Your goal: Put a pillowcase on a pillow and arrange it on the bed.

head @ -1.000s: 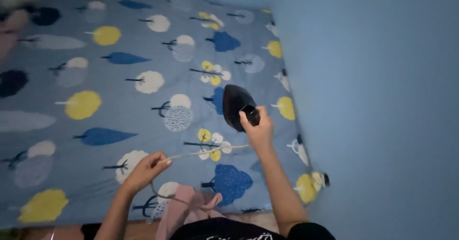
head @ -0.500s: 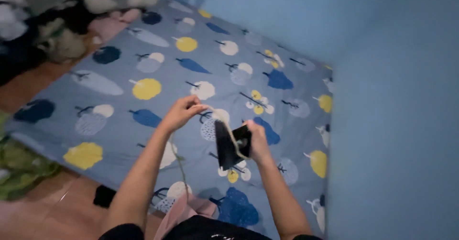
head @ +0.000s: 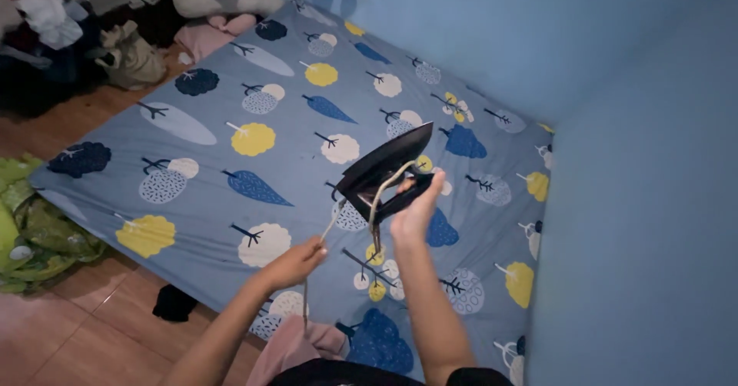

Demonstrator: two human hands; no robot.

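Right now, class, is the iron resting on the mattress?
No, the right hand holds the iron up in the air above the mattress.

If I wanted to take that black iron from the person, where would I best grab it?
Probably by the handle, coming from the rear. The right hand already grips the iron there, tipped with its flat soleplate turned away. The cord loops over the body down to the left hand, so come in clear of it.
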